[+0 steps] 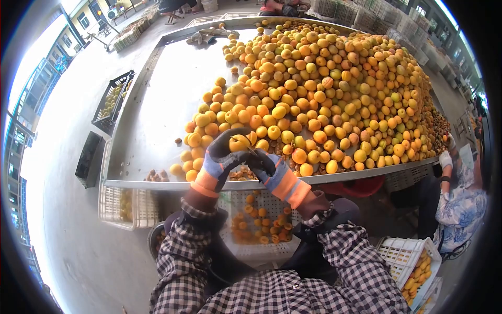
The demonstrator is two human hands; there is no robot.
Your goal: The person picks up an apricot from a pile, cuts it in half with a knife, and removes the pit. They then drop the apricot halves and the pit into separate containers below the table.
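Observation:
My left hand [222,157], in a dark-palmed glove with an orange cuff, has its fingers curled round a yellow-orange fruit [239,143] that looks partly split. Touching it from the right is my right hand [269,170], gloved the same way, with closed fingers; a small thin thing shows at its fingertips, too small to name. Both hands are above the near edge of a metal table [151,110], beside a large heap of orange and yellow fruit [334,99]. Below them, a crate [256,251] between my knees holds halved fruit [261,222].
A white crate [117,206] stands under the table's left corner. Black crates [111,102] are on the floor at left. At lower right is a white crate of fruit [400,261]. Another person [460,209] sits at the right edge. Grey gloves [209,35] lie on the table's far side.

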